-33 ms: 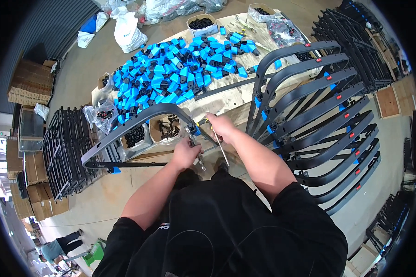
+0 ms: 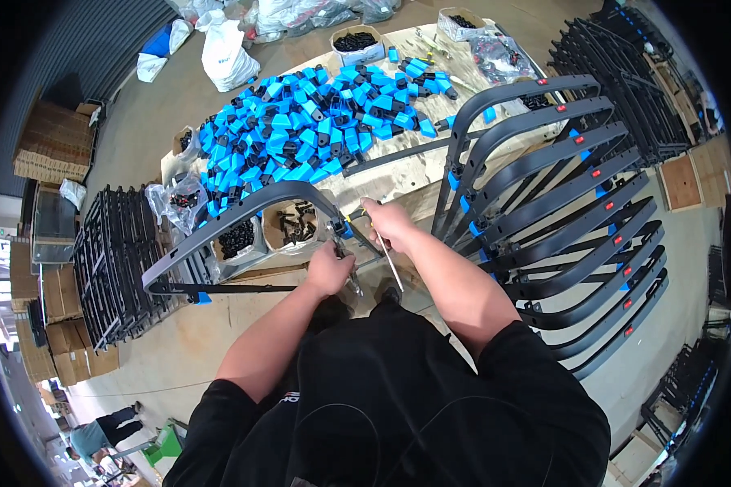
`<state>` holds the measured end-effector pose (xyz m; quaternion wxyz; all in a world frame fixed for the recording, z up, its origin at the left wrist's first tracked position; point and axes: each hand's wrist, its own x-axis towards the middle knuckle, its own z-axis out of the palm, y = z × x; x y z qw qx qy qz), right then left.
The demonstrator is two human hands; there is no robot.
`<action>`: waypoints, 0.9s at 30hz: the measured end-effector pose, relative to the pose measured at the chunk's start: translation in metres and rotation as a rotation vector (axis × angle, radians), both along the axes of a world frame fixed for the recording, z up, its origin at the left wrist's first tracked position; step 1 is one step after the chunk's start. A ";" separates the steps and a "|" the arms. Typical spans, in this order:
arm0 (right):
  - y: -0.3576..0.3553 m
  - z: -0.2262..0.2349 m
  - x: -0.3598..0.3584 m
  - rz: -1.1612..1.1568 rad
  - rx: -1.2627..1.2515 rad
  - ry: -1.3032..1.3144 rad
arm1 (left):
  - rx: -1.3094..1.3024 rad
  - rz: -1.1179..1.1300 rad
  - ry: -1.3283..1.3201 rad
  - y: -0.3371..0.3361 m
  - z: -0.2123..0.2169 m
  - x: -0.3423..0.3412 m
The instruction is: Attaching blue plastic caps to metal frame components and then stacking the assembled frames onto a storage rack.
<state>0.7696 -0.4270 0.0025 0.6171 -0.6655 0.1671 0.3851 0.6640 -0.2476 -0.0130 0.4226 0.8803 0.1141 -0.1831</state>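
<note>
A black curved frame [image 2: 248, 209] stands before me at the table's near edge, with a blue fitting [image 2: 345, 230] on its right-hand end. My left hand [image 2: 330, 269] is closed just below that fitting, around a silver metal hand tool [image 2: 355, 284] whose lower end pokes out under the fingers. My right hand [image 2: 388, 222] is at the right of the fitting, fingers closed on a tool with a long thin rod [image 2: 391, 264] slanting down toward me. A yellow and black part shows between the right fingertips and the fitting. My fingers hide both tools' working ends.
Blue and black plastic pieces [image 2: 292, 130] are heaped on the wooden table [image 2: 398, 166]. Boxes of small black parts [image 2: 291, 227] line its near and far edges. Several finished-looking black frames [image 2: 560, 211] stand in a row at my right. More frames [image 2: 126, 264] are stacked left.
</note>
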 end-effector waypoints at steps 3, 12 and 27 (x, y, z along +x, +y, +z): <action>-0.003 -0.010 0.005 -0.021 0.006 0.073 | 0.371 -0.037 -0.058 -0.022 0.017 0.011; -0.002 -0.022 0.003 -0.122 0.070 -0.058 | -0.941 0.159 0.268 0.005 0.011 0.013; 0.022 -0.011 -0.011 -0.175 0.009 0.016 | 0.271 -0.268 0.089 0.006 0.012 0.007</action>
